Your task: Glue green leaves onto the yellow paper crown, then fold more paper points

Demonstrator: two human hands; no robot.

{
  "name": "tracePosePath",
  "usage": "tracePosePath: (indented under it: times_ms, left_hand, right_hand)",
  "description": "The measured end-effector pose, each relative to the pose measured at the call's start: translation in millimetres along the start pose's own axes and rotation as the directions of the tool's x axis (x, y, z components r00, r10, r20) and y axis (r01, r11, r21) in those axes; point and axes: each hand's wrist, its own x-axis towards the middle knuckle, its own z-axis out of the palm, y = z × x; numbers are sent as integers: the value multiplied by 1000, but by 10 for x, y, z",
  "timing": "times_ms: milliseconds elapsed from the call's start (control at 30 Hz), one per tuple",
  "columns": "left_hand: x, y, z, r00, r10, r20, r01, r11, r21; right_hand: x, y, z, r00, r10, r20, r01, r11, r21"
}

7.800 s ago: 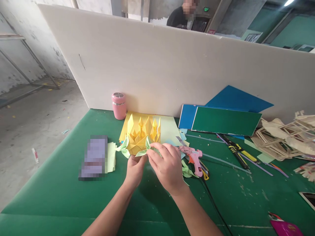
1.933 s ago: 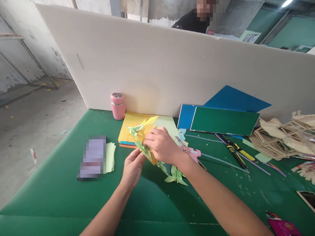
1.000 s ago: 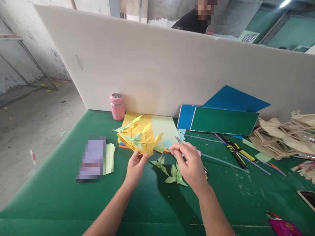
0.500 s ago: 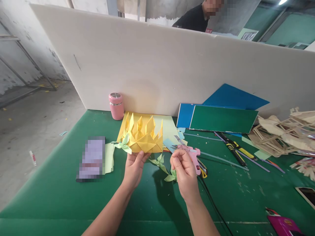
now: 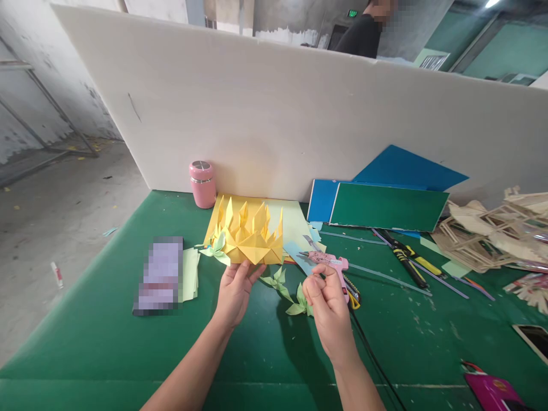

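Left hand (image 5: 234, 291): thumb in front and fingers beneath, gripping the lower edge of the yellow origami crown.
Yellow origami crown (image 5: 254, 248): upright in the left hand, points facing up, in front of the paper sheets; whether its base touches the table is hard to tell.
Green paper leaf (image 5: 217, 249): at the crown's left end, touching it.
Right hand (image 5: 327, 302): apart from the crown, fingers curled in with thumb and fingertips close together; whether anything is pinched there cannot be told.
Loose green leaves (image 5: 277, 281): on the green table (image 5: 107, 342) between the two hands, one cluster partly behind the right hand.
Pink glue gun (image 5: 329, 261): lying just behind the right hand, nozzle over a pale blue slip (image 5: 295, 251), black cord (image 5: 372, 354) trailing toward the near edge.
Utility knife (image 5: 354, 295): yellow-ended, beside the glue gun's handle.
Paper sheets (image 5: 293, 220): yellow and pale green, flat behind the crown.
Pink flask (image 5: 202, 185): standing at the back, near the white partition (image 5: 257, 108).
Light green slips (image 5: 189, 277): left of the left hand, beside a blurred purple item (image 5: 160, 277).
Beyond the partition: a person in a black top (image 5: 359, 37).
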Motion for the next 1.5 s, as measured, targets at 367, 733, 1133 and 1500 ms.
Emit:
tracePosePath:
  times_ms: [367,733,1133,1500]
  left_hand:
    - [-67,78,58,992,15,123,-16,1000,6]
    - [-3,-10,-21,999,35,14,-36,998,59]
    - [9,-9,0,1000,29,-7,-28,998,50]
    - [14,-11,-8,999,33,4,-34,999,42]
  right_hand:
    - [-113,126,-90,991,-37,126,57,986,-157]
    - [-125,169,6,994,-94,63,101,986,-134]
    - [144,151,-649,924,-126,-361,-58,887,-459]
    - [391,339,-855,983,-44,-179,-141,444,-885]
